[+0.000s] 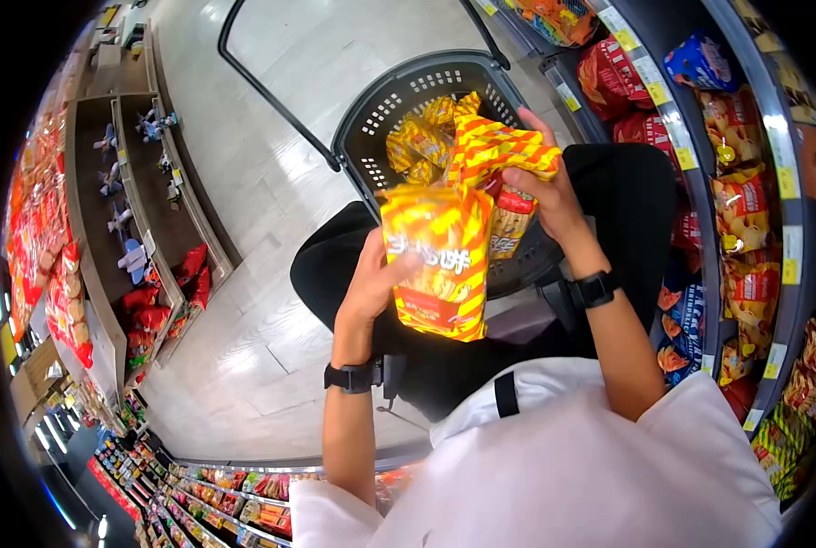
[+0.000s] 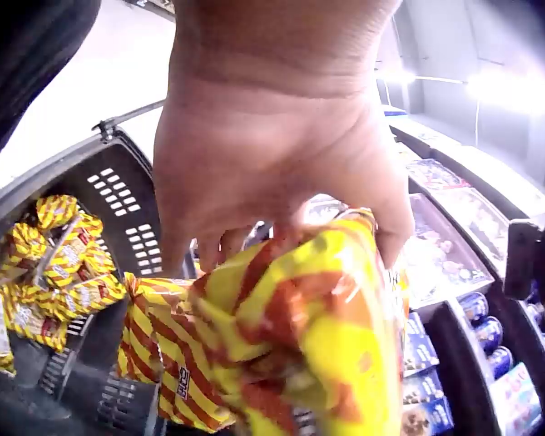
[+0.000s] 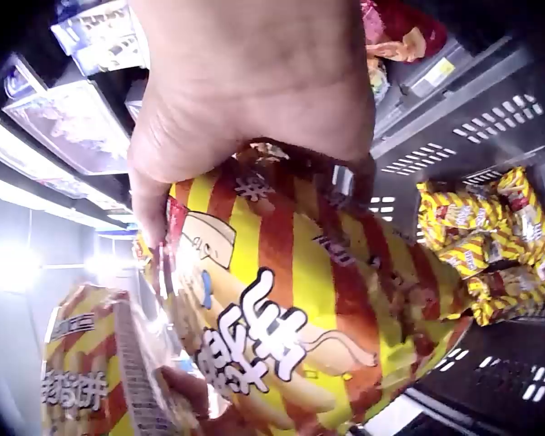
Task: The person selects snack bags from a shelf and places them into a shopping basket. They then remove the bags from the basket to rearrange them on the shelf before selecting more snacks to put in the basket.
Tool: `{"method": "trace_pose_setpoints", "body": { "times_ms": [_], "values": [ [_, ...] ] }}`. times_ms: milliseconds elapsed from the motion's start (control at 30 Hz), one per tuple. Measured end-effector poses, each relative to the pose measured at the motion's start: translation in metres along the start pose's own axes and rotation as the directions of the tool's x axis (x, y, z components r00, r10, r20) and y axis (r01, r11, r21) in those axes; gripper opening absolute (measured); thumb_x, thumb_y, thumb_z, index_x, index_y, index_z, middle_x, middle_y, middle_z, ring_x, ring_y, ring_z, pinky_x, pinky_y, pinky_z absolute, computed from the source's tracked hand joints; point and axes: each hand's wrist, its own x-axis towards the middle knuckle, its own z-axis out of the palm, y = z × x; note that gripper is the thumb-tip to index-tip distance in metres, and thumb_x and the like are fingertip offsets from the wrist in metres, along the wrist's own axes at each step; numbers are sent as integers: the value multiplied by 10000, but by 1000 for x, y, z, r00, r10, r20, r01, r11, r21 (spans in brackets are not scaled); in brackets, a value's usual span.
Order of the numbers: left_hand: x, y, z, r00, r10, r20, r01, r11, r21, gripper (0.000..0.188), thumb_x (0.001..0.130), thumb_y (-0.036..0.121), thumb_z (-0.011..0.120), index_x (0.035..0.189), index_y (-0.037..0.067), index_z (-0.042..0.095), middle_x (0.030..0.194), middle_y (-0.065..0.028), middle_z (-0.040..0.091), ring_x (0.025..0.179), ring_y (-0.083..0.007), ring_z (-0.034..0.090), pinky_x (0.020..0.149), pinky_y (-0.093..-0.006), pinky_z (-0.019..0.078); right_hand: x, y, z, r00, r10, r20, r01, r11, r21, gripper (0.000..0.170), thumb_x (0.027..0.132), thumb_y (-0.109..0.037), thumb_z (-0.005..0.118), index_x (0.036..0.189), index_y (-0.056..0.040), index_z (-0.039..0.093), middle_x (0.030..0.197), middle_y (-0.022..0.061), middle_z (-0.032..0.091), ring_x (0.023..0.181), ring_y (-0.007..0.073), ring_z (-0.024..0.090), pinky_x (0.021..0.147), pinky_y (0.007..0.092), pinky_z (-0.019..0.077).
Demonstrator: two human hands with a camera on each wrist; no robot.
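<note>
My left hand [image 1: 369,279] grips a yellow-and-orange striped snack bag [image 1: 440,288] by its side, thumb across the printed front. A second striped snack bag [image 1: 495,151] is in my right hand [image 1: 559,201], with the thumb on it and the other fingers behind. The two bags overlap in the head view, close above the near side of a dark shopping basket [image 1: 344,137]. Inside the basket lie several smaller striped packets [image 3: 486,218]. The right wrist view shows the right bag [image 3: 318,309] up close, with white lettering and pictured snack sticks on its front.
Shelves [image 1: 691,155] of bagged snacks run close along the right side. Across the tiled floor [image 1: 262,228], a lower shelf unit [image 1: 88,192] stands on the left. The basket's handle [image 1: 271,91] leans out to the left. My bent knees [image 1: 335,251] flank the basket.
</note>
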Motion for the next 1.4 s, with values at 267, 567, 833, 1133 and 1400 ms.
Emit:
{"method": "trace_pose_setpoints", "body": {
  "times_ms": [267, 567, 833, 1133, 1400],
  "values": [
    [-20, -6, 43, 977, 211, 25, -212, 959, 188, 545, 863, 204, 695, 1312, -12, 473, 1212, -94, 597, 1092, -162, 589, 949, -308, 472, -48, -65, 17, 962, -9, -272, -9, 998, -65, 852, 762, -119, 814, 1415, 16, 284, 1228, 168, 586, 1105, 193, 608, 956, 289, 476],
    [-52, 14, 106, 828, 391, -403, -549, 714, -435, 538, 935, 285, 576, 1376, 32, 402, 1364, -127, 528, 1250, -279, 528, 1096, -455, 399, -67, -80, 18, 803, -266, -533, 311, 951, -7, 676, 829, -115, 759, 1367, -17, 363, 1231, 134, 560, 1098, 184, 595, 944, 317, 495],
    [-62, 5, 164, 872, 336, -355, -484, 694, -533, 519, 964, 194, 586, 1421, 64, 378, 1442, -116, 460, 1331, -280, 451, 1156, -534, 318, -92, -80, 69, 646, -395, -653, 425, 897, -122, 641, 804, -101, 795, 1268, -39, 357, 1228, 122, 478, 1142, 177, 508, 985, 299, 437],
    [-59, -15, 156, 963, 247, -111, -267, 798, -540, 800, 836, 531, 646, 1490, 202, 323, 1533, -62, 353, 1386, -324, 339, 1111, -637, 235, -111, -86, 91, 725, -436, -532, 440, 889, -129, 719, 765, -62, 796, 1305, -57, 322, 1270, 128, 370, 1223, 214, 420, 1044, 353, 390],
    [-59, 2, 124, 937, 335, -101, -331, 754, -568, 931, 755, 513, 752, 1500, 183, 301, 1533, -100, 330, 1380, -349, 330, 1103, -613, 304, -116, -92, 92, 804, -519, -290, 586, 774, 238, 893, 758, -187, 820, 1389, -68, 200, 1332, 136, 317, 1306, 243, 373, 1095, 388, 364]
  ]
}}
